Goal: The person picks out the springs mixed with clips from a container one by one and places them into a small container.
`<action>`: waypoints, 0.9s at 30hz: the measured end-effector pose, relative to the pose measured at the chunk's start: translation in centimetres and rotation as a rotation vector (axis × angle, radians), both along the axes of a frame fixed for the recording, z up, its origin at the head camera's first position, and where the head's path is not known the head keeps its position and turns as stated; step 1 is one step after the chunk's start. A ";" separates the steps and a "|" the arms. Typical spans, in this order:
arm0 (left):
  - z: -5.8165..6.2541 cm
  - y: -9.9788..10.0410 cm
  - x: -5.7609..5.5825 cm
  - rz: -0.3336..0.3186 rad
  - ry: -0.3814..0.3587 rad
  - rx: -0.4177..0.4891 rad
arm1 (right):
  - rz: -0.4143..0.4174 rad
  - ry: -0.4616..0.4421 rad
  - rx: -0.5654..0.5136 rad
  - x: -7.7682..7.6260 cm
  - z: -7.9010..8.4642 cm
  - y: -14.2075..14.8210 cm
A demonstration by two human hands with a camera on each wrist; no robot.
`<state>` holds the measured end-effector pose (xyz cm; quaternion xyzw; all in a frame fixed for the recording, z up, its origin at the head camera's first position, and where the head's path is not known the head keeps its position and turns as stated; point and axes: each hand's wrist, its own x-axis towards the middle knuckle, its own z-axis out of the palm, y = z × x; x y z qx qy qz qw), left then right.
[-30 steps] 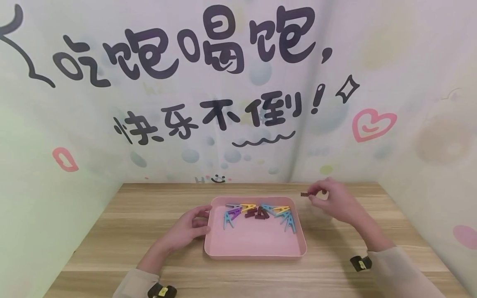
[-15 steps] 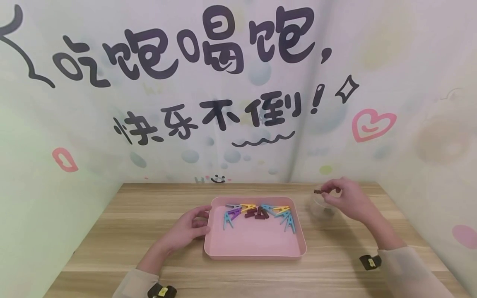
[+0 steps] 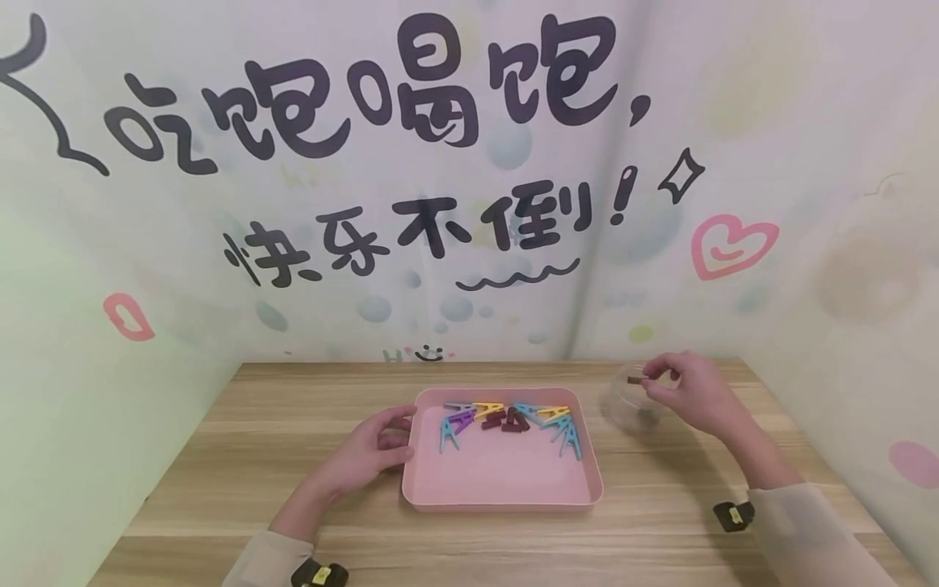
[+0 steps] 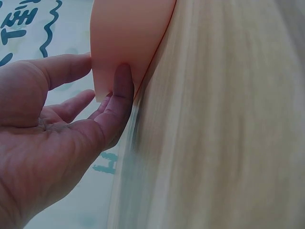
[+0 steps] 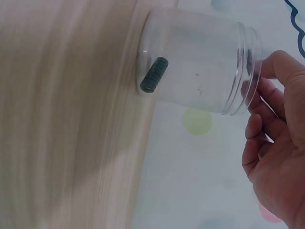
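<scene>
The small dark ribbed piece (image 3: pixel 637 377) is pinched between the thumb and fingertips of the right hand (image 3: pixel 685 393) and sits right at the mouth of the clear plastic jar (image 3: pixel 631 405). From the jar, the piece is directly above the rim, its long axis lying roughly level and pointing left, away from the palm. In the right wrist view this held piece cannot be made out past the jar's rim (image 5: pixel 248 71); another dark ribbed piece (image 5: pixel 154 75) already lies on the jar's bottom. The right hand is plainly the nearer one to the jar, with its fingers curled just beside the threaded mouth.

Left of the jar, a short way off on the wooden table (image 3: pixel 220 456), stands the pink tray (image 3: pixel 499 481). In its far half lie coloured clothes pegs (image 3: pixel 557 424), blue, yellow and purple, mixed with a few more dark ribbed pieces (image 3: pixel 509 421). The left hand (image 3: pixel 367 452), well apart from the jar, steadies the tray's left edge, thumb above the rim and fingers loosely bent against its side; the left wrist view shows a fingertip (image 4: pixel 123 81) pressed to the tray's corner (image 4: pixel 124 38).
</scene>
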<state>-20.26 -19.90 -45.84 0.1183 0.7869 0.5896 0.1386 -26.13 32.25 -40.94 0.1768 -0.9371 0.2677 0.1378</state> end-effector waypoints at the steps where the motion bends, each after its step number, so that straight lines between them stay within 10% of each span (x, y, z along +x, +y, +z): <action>1: 0.0 0.0 0.0 0.001 -0.001 0.001 | -0.001 0.009 -0.006 0.0 -0.1 0.1; 27: 0.3 0.1 0.3 0.007 -0.006 0.013 | 0.059 0.022 -0.022 0.6 0.8 -3.1</action>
